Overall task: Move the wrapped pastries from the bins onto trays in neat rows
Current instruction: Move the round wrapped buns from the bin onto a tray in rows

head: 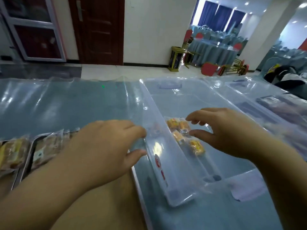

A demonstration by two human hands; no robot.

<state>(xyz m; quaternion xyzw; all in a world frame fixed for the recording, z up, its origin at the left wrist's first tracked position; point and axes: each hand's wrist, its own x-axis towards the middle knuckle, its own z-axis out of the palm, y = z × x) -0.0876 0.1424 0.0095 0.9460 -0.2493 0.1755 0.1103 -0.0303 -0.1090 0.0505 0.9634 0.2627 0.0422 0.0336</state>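
A clear plastic bin stands on the table in the middle, with several small wrapped yellow pastries lying on its floor. My right hand hovers inside the bin just above the pastries, with fingers spread and thumb apart, holding nothing. My left hand is at the bin's left wall, fingers and thumb close to the rim; whether they grip it is unclear. At the left, metal trays carry rows of wrapped pastries, partly hidden by my left arm.
A second clear bin with dark wrapped items stands to the right. The table is covered in blue cloth under clear plastic film. Beyond the table's far edge are a tiled floor, a dark door and toppled red chairs.
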